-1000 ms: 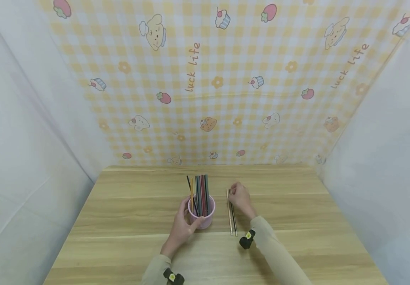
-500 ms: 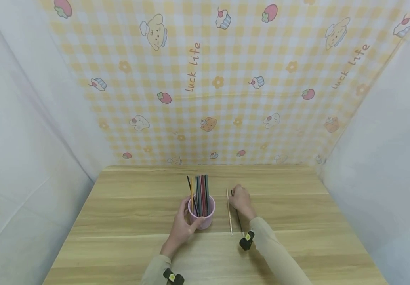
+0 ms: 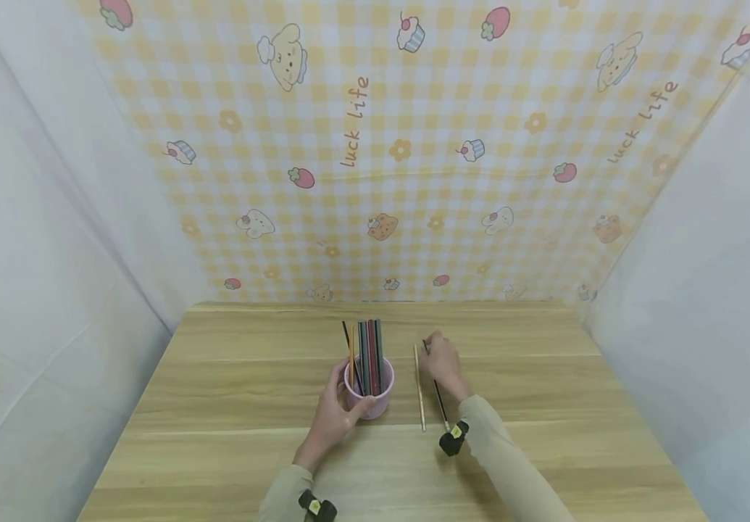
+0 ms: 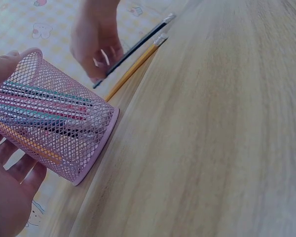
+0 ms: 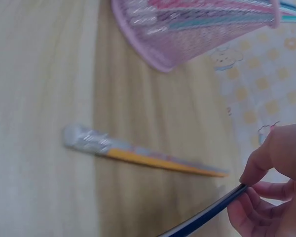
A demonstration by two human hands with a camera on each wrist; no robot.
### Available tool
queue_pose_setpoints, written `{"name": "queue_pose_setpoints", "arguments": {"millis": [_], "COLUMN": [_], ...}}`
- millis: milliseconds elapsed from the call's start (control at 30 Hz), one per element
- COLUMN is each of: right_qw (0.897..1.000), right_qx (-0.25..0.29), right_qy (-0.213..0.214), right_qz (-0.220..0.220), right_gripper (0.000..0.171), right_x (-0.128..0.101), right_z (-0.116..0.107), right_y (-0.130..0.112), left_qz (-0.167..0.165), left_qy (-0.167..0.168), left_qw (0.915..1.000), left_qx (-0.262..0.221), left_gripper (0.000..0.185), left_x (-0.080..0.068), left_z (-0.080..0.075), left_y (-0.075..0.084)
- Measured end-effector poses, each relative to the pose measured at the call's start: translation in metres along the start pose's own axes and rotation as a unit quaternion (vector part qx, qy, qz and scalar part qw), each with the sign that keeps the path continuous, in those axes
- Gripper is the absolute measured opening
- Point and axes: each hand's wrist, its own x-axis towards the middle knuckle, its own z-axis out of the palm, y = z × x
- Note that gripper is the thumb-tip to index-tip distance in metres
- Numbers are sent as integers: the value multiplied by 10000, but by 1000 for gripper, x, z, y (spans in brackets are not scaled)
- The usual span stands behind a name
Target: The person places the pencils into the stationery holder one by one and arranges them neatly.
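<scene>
My left hand [image 3: 335, 415] curls round a pink mesh pencil cup [image 3: 382, 406] that stands on the table, thumb at its near side and fingers at its left. Several pencils [image 3: 370, 355], mostly dark, with a red and a yellow one among them, lean upright inside. To the right of the cup, my right hand [image 3: 441, 365] pinches a dark pencil [image 5: 202, 219] near its far end, between thumb and fingertips. In the left wrist view this pencil slants above the tabletop. A yellow pencil [image 5: 148, 159] with a whitish eraser end lies between cup and right hand.
The wooden table [image 3: 218, 435] ends at the back against a yellow checked cloth [image 3: 453, 254] with cartoon prints. White cloth [image 3: 35, 217] hangs on the left, and a white sheet [image 3: 707, 290] on the right.
The dark pencil, earlier lying alongside the yellow one, has come away from it to the right in my right hand's pinch. My left hand and the cup have stayed in place.
</scene>
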Motion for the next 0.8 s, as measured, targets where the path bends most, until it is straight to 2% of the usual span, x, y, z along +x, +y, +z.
{"name": "queue_pose_setpoints", "arguments": {"millis": [167,333,500,800], "right_qw": [9986,9973,9944,9823], "right_qx": [518,695,772,1321], "right_qy": [45,133,429,865], "right_qz": [-25,-205,-587,-1004], "right_gripper": [30,34,32,30], "right_x": [0,-3,-7,-11], "right_z": [-10,-19,-26,-43], "right_y": [-12,-30,-47,-74], "left_qz": [-60,-42,31,-102], "left_qy": [1,39,69,39], "left_qw": [10000,10000,10000,9998], "left_qx": [-6,10,64,146], "left_gripper": [80,80,79,79], "left_x": [0,0,0,0], "left_z": [0,0,0,0], "left_y": [2,1,2,3]}}
